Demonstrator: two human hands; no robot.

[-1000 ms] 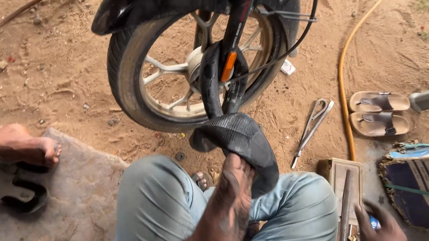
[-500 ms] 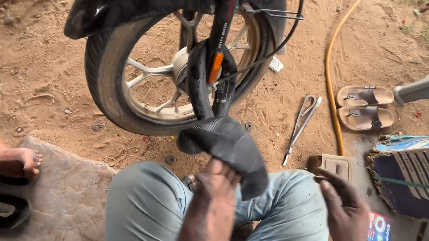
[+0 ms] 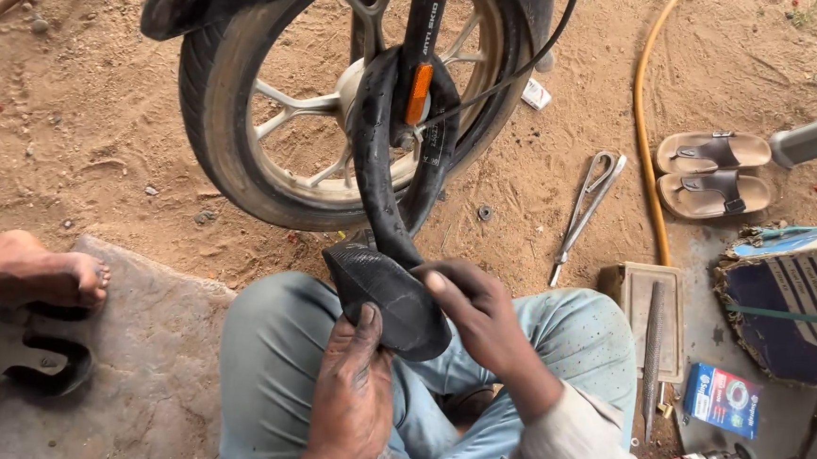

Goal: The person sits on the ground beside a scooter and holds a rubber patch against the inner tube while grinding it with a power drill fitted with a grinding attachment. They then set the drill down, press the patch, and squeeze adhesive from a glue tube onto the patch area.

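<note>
A black rubber inner tube (image 3: 389, 209) hangs from the motorcycle's front wheel (image 3: 244, 144) down to my lap. My left hand (image 3: 353, 387) grips the flattened lower end of the tube from below. On that same end, from the right, rests my right hand (image 3: 477, 309), its thumb and fingers pressed on the rubber. Both hands are dirty. I sit with my knees in light jeans under the tube.
Another person's bare foot (image 3: 42, 275) rests by a black sandal (image 3: 18, 352) at left. To the right lie metal pliers (image 3: 584, 212), a yellow hose (image 3: 643, 130), brown sandals (image 3: 714, 177), a metal file (image 3: 651, 353) on a block and a small blue box (image 3: 724, 400).
My right hand came in from the far right, by the blue box, and took hold of the tube's end beside my left hand. The view shifted slightly right.
</note>
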